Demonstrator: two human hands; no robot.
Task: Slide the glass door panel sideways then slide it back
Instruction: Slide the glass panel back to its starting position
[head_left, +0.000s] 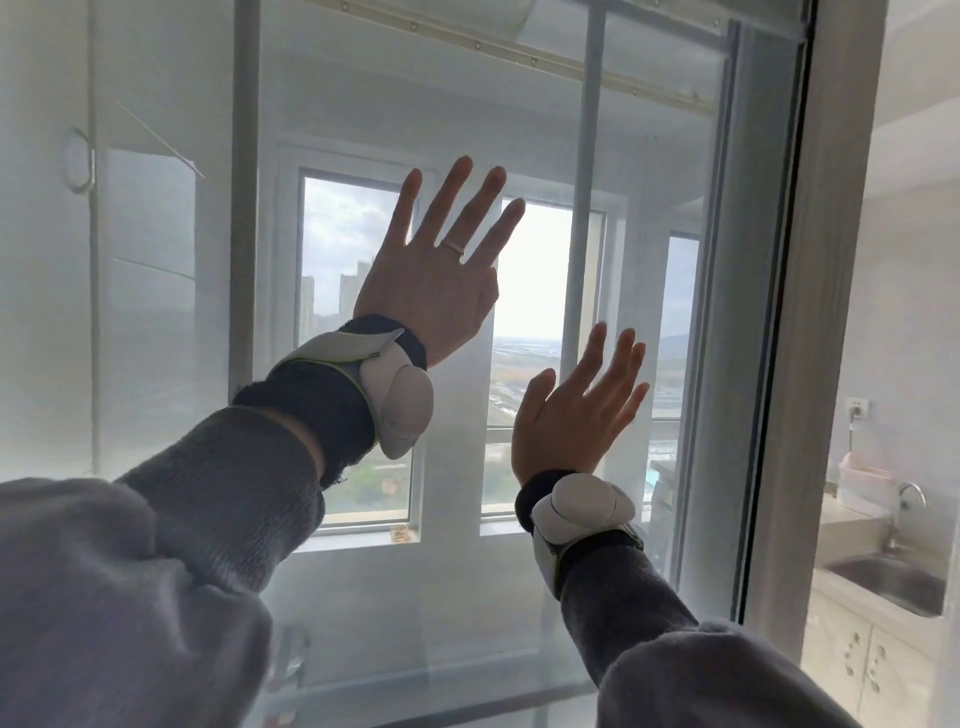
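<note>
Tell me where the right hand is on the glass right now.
In the head view, the right hand lies flat, fingers spread, on the glass door panel, lower than and right of the left hand, near the panel's right frame edge.

grey fleece sleeves (218, 499), white wrist trackers (400, 400), ring (453, 246) on left hand (431, 291).

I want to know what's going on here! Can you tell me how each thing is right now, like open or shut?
Glass door panel: partly slid, gap open on its right.
Left hand: open, fingers spread, flat against the glass.
Right hand: open, fingers spread, flat against the glass.
Faucet: no water seen running.
Wall plug: plugged in.
Cabinet doors: shut.
</note>
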